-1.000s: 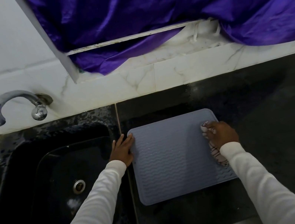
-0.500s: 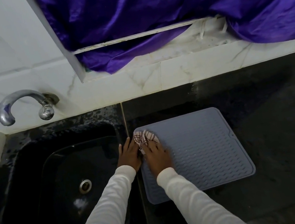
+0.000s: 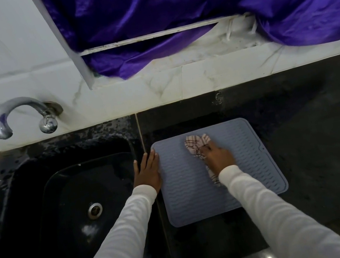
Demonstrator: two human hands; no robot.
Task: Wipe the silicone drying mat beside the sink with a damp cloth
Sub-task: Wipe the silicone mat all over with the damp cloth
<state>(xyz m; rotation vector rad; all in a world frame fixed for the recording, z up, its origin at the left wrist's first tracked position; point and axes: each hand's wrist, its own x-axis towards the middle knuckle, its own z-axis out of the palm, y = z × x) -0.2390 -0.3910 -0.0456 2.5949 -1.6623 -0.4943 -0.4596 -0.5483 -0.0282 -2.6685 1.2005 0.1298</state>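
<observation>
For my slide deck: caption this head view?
Right hand wipes grey mat with checked cloth; left hand steadies it.

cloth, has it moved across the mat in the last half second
Yes. The cloth under the right hand has slid right, from the mat's sink-side corner toward its middle.

Our left hand [image 3: 147, 173] lies flat on the mat's [image 3: 250, 173] left edge, the sink [image 3: 40, 195] just to its left. Our right hand [image 3: 217, 159] presses the cloth [image 3: 196, 144] onto the mat; the tap [image 3: 20, 115] stands behind the sink.
</observation>
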